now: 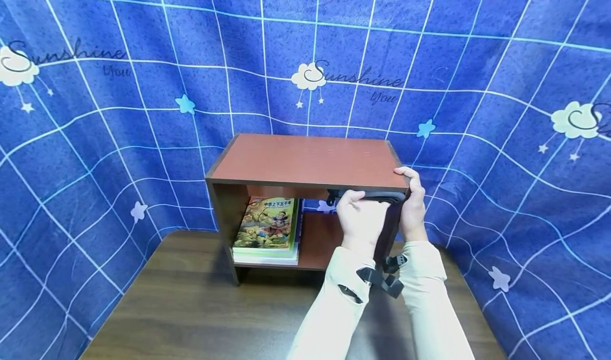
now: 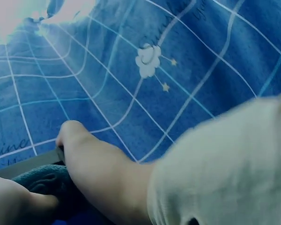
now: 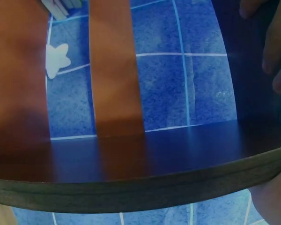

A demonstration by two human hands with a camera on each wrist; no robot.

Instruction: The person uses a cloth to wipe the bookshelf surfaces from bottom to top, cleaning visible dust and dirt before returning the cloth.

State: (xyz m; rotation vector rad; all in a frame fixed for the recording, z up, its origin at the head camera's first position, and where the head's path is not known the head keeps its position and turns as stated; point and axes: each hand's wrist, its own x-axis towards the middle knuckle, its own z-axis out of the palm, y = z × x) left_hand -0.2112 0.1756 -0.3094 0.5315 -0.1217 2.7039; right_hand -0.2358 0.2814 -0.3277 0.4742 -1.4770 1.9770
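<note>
A small brown shelf [image 1: 310, 161] stands on the wooden table. My left hand [image 1: 364, 219] is at its upper right opening, gripping a dark folded cloth-like thing [image 1: 389, 196] just beneath the top board. That cloth looks fuzzy and dark teal in the left wrist view; its full shape is hidden. My right hand [image 1: 414, 203] holds the shelf's right side, with fingertips bent over the top corner. In the right wrist view, fingertips [image 3: 277, 61] show against a dark surface inside the shelf, while part of a hand is outside the panel.
Several books [image 1: 267, 227] lie stacked in the shelf's left part, the top one with an illustrated cover. Blue curtains [image 1: 305, 42] with a white grid surround the wooden table [image 1: 205, 307]. Black straps [image 1: 382, 280] circle both sleeves.
</note>
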